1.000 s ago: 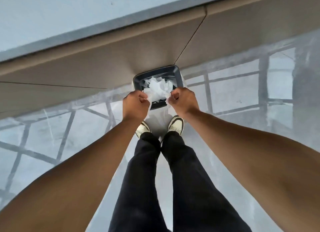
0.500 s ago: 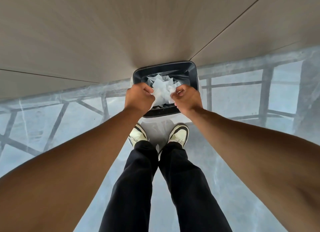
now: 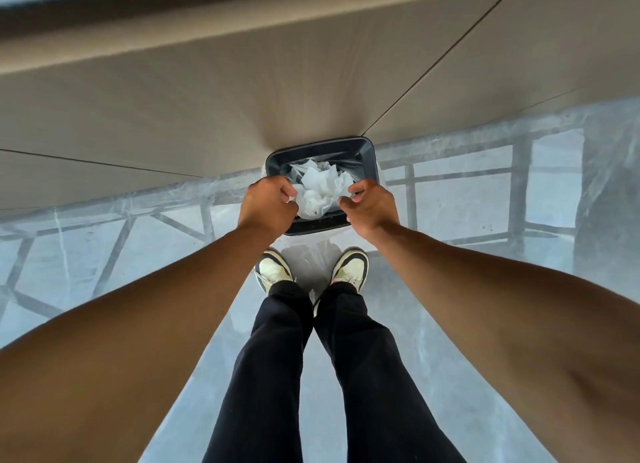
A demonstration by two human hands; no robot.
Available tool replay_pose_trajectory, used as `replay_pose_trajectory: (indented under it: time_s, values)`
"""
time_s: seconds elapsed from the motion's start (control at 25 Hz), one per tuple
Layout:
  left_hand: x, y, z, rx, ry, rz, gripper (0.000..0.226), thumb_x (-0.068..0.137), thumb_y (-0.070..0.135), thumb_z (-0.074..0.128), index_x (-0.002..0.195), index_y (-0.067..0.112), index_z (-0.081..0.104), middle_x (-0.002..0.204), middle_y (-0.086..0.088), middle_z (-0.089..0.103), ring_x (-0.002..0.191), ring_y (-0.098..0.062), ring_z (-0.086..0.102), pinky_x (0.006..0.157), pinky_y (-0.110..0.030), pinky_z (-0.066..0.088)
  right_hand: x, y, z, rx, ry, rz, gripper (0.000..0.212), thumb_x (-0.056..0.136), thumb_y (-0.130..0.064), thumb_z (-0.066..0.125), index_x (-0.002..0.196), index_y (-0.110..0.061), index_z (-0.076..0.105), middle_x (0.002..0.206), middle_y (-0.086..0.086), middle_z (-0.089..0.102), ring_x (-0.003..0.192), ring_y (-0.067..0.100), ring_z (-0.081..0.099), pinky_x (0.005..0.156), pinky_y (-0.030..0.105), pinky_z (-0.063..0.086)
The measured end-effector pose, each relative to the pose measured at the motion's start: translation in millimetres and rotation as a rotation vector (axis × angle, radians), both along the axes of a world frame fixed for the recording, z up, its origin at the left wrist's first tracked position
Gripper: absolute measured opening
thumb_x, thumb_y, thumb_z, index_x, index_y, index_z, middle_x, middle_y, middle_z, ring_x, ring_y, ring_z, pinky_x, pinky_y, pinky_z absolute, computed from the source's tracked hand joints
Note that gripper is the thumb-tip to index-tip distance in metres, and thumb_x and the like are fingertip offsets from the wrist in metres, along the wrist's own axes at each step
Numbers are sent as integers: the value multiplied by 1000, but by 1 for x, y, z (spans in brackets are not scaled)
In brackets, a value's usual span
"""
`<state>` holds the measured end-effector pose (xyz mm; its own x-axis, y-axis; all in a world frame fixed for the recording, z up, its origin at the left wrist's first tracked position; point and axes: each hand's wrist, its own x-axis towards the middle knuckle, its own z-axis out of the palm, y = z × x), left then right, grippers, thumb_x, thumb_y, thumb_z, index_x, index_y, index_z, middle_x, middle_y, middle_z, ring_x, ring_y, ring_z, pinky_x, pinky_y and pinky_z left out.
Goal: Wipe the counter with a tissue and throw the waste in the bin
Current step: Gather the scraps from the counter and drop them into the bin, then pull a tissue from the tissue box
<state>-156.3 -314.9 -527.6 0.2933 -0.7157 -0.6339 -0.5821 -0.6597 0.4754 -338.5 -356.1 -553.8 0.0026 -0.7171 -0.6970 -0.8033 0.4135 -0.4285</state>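
A crumpled white tissue [image 3: 317, 189] hangs over the open mouth of a dark, bag-lined bin [image 3: 367, 155] that stands on the floor against the cabinet front. My left hand [image 3: 268, 203] pinches the tissue's left edge with curled fingers. My right hand [image 3: 370, 203] pinches its right edge. Both hands hover just above the bin's near rim. More white paper seems to lie inside the bin beneath the wad; I cannot separate it from the held tissue. The counter's dark edge [image 3: 104, 2] runs across the top of the view.
Beige cabinet panels [image 3: 207, 99] rise behind the bin. My two feet in cream and dark shoes [image 3: 273, 268] stand right in front of the bin on a glossy grey floor [image 3: 485, 220] that reflects a window frame.
My hands have drawn slightly apart, and the tissue sits lower over the bin mouth. The view tilted down, then back up, so the counter edge shows again.
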Motion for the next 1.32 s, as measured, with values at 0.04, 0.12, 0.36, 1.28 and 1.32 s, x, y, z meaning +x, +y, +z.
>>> replay_pose_trajectory:
  time_s: [0.04,0.12,0.36,1.28,1.32]
  values:
    - [3,1,10,0,-15,-13,19,82,9,63,96,18,71,97,-1,70,90,-20,63,74,-25,46,-1,-1,14,1,12,8,31,89,-35,67,114,-19,61,118,5,68,96,23,69,81,27,55]
    - [7,2,32,-1,-40,-22,20,81,8,63,98,17,71,96,-1,69,90,-20,62,73,-25,44,-3,-3,42,4,25,36,31,89,-35,66,116,-19,62,121,4,67,104,21,65,80,21,45]
    - [7,4,136,-69,-52,-58,21,82,12,66,102,18,70,104,-5,68,95,-24,65,81,-25,48,-5,1,147,39,9,163,37,94,-40,59,121,-16,59,126,8,65,103,22,64,86,26,47]
    - [-28,-66,389,-425,-211,-665,30,93,24,51,119,12,59,119,-11,58,112,-31,57,92,-41,50,-70,-22,443,-207,197,328,52,99,-39,49,145,-17,39,146,12,35,127,32,48,108,43,40]
    - [-40,-77,398,-444,-211,-692,32,93,25,51,121,12,58,120,-11,58,114,-31,56,92,-40,49,-84,-27,450,-222,212,301,53,99,-40,49,146,-17,38,146,12,35,128,32,48,109,44,40]
